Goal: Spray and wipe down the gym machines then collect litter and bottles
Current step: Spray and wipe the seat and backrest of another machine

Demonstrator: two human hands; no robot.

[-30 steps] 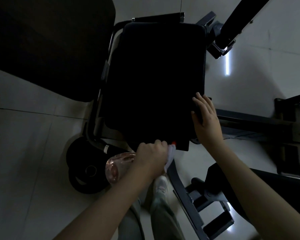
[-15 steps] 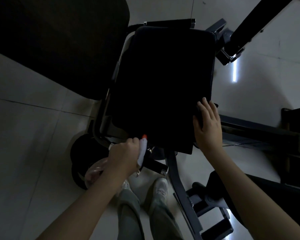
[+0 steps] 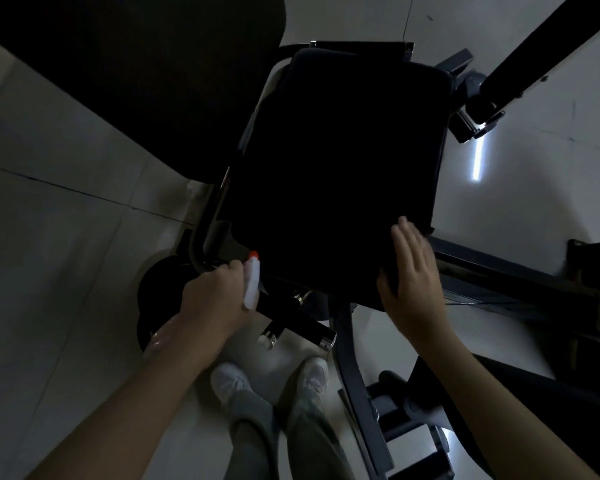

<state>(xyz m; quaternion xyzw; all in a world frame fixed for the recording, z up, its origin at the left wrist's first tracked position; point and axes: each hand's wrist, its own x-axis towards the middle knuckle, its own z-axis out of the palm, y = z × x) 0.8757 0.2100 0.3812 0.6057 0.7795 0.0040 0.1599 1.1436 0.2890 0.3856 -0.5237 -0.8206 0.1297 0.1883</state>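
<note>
The machine's black seat pad (image 3: 333, 174) fills the middle of the view. My left hand (image 3: 212, 299) grips a spray bottle (image 3: 252, 285) with a white head and a red nozzle tip, at the pad's near left corner. The bottle's clear pinkish body shows below my wrist. My right hand (image 3: 413, 282) lies with straight fingers on the pad's near right corner. Something dark sits under its palm; I cannot tell if it is a cloth.
A second large dark pad (image 3: 136, 81) is at the upper left. Black chrome-tipped handles (image 3: 298, 327) stick out below the seat, beside a black weight plate (image 3: 156, 282). A grey frame bar (image 3: 350, 368) runs down past my shoes (image 3: 229, 379). A dark machine arm (image 3: 534, 53) crosses the upper right.
My left hand has carried the spray bottle leftward along the pad's front edge to its left corner. My right hand has stayed at the near right corner, shifting slightly.
</note>
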